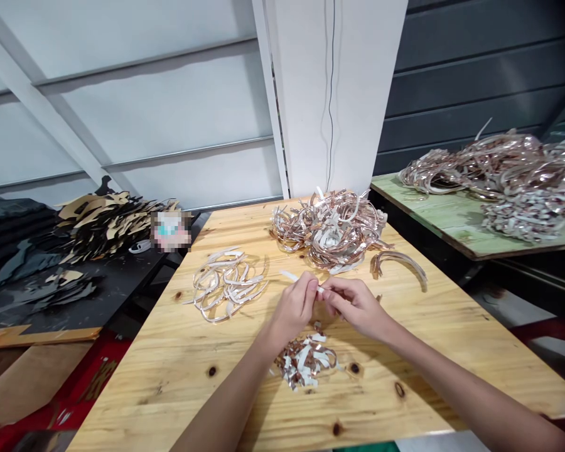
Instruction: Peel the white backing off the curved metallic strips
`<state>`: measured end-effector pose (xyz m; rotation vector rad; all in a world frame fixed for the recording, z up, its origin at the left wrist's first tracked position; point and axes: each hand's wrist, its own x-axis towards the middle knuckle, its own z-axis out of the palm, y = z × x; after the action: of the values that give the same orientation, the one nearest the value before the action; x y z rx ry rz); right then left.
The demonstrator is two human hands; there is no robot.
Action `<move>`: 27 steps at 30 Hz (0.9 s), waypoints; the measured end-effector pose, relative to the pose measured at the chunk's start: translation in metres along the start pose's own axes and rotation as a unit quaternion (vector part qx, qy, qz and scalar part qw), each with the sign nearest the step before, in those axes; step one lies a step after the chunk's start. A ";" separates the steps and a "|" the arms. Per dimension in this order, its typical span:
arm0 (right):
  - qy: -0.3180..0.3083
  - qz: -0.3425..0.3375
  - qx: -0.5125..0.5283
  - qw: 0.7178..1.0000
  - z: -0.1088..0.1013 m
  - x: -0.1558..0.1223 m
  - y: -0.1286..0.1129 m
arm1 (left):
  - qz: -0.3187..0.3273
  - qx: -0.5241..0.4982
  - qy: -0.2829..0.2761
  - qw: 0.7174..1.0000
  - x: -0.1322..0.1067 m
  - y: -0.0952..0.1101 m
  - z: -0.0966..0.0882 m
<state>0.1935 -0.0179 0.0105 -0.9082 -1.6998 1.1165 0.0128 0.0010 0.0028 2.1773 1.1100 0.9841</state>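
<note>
Over the middle of the wooden table (179, 376), my left hand (297, 302) and my right hand (353, 302) meet with fingers closed on one narrow white strip (289, 275). One end of that strip sticks out past my left fingers; a short piece shows between the two hands. Below my hands lies a small heap of short white and copper-coloured scraps (306, 361). To the left, loose curved strips (228, 282) are spread out. Beyond my hands sits a large tangled pile of shiny rose-gold strips (332, 229), with a small curved bundle (400, 260) to its right.
A green-topped table (433, 210) on the right carries more shiny strips (499, 166). On the left, a dark table (117, 295) holds stacked black and tan cut pieces (108, 226). A white pillar (306, 94) and wall panels stand behind.
</note>
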 end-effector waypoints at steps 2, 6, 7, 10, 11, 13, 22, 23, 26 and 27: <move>0.005 0.010 0.033 0.999 -0.001 0.000 0.001 | -0.011 -0.026 0.019 0.999 0.000 0.001 0.000; 0.011 0.024 0.102 0.994 -0.005 0.001 -0.001 | -0.024 -0.094 0.043 0.994 0.001 0.004 0.003; 0.015 0.025 0.116 0.993 -0.005 0.002 -0.002 | -0.029 -0.114 0.052 0.992 0.001 0.005 0.004; 0.038 0.035 0.167 0.985 -0.006 0.004 -0.001 | -0.050 -0.178 0.069 0.980 0.004 0.007 0.008; 0.048 0.040 0.187 0.980 -0.006 0.004 -0.001 | -0.057 -0.199 0.068 0.976 0.005 0.007 0.010; 0.070 0.054 0.219 0.972 -0.006 0.006 0.000 | -0.070 -0.235 0.069 0.967 0.006 0.007 0.013; 0.088 0.069 0.194 0.975 -0.003 0.011 0.009 | -0.064 -0.189 0.107 0.974 0.003 0.006 0.011; 0.082 0.064 0.154 0.983 -0.001 0.011 0.010 | -0.059 -0.171 0.104 0.978 0.002 0.006 0.010; 0.075 0.051 0.016 0.996 0.003 0.009 0.014 | -0.050 -0.152 0.085 0.984 0.000 0.007 0.007; 0.070 0.047 -0.019 0.996 0.004 0.008 0.014 | -0.048 -0.155 0.080 0.983 0.000 0.007 0.007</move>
<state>0.1884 -0.0074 -0.0013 -1.0747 -1.5808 1.0595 0.0213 -0.0035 0.0035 1.8061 1.0427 1.2171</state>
